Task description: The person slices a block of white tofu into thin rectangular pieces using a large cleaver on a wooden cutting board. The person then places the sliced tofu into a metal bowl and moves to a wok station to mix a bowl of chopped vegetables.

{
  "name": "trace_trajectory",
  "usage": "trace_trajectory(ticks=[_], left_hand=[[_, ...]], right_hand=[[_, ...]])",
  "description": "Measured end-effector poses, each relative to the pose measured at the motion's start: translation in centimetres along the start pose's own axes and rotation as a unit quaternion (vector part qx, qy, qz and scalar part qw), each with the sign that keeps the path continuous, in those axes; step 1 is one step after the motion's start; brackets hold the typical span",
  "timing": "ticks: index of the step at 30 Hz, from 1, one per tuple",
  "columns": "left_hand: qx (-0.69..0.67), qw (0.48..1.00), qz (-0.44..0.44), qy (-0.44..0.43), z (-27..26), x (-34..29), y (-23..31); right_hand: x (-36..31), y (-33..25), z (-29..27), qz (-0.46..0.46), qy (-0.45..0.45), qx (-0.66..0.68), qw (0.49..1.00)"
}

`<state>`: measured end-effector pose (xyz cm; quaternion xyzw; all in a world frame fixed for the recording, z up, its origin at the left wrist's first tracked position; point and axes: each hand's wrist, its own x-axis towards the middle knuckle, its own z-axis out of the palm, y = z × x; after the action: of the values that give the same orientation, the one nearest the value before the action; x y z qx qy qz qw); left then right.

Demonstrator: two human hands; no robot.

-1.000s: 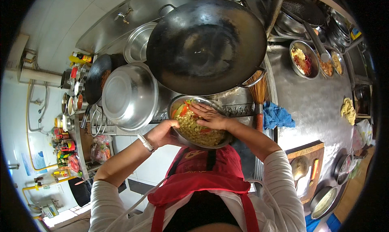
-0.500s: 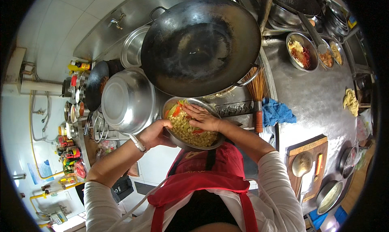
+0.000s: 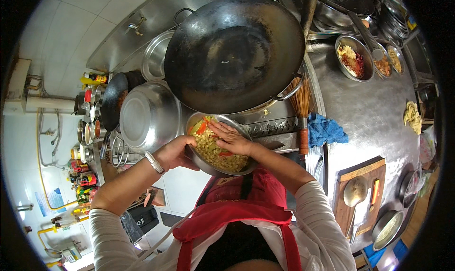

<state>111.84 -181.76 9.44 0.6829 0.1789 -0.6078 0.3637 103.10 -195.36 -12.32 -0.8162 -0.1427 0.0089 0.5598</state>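
A steel bowl is held in front of my red apron, below the near edge of a large black wok. Chopped pale-green vegetable pieces fill it, with orange-red and light-green slices towards the far left side. My left hand grips the bowl's left wall, its thumb over the rim and the other fingers underneath, partly hidden. Flat on top of the food lies my right hand, fingers stretched out towards the far left. Just left of the bowl rests a large upturned steel basin.
Right of the wok stand a bamboo brush and a crumpled blue cloth. On the steel counter are a bowl of mixed seasonings and a ladle lying over a wooden board. Several bottles line the left side.
The bowl has shifted slightly to the left, with both hands moving along. My left forearm has swung a little outward. My right hand stays flat on the food.
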Motion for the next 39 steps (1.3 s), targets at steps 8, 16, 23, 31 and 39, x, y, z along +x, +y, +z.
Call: trace_trajectory(ticks=[8, 16, 23, 31, 39], left_hand=[[0.014, 1.000, -0.004, 0.009, -0.4, -0.4, 0.7], [0.038, 0.999, 0.001, 0.029, 0.2, -1.5, 1.6], [0.050, 0.997, -0.015, 0.049, -0.2, -1.8, 1.4], [-0.136, 0.988, 0.065, 0.027, -4.8, 1.5, -8.6], [-0.411, 0.893, 0.169, -0.067, -1.6, 8.6, -20.7]], right_hand=[[0.6, 0.1, 1.0, -0.001, 0.019, 0.022, 1.000], [1.0, -0.5, 1.2, 0.000, 0.036, 0.041, 0.999], [1.6, -0.7, 2.5, -0.027, 0.052, 0.059, 0.997], [1.4, -4.5, -0.4, 0.009, -0.065, -0.141, 0.988], [-2.7, -7.7, -5.6, 0.103, 0.088, 0.174, 0.975]])
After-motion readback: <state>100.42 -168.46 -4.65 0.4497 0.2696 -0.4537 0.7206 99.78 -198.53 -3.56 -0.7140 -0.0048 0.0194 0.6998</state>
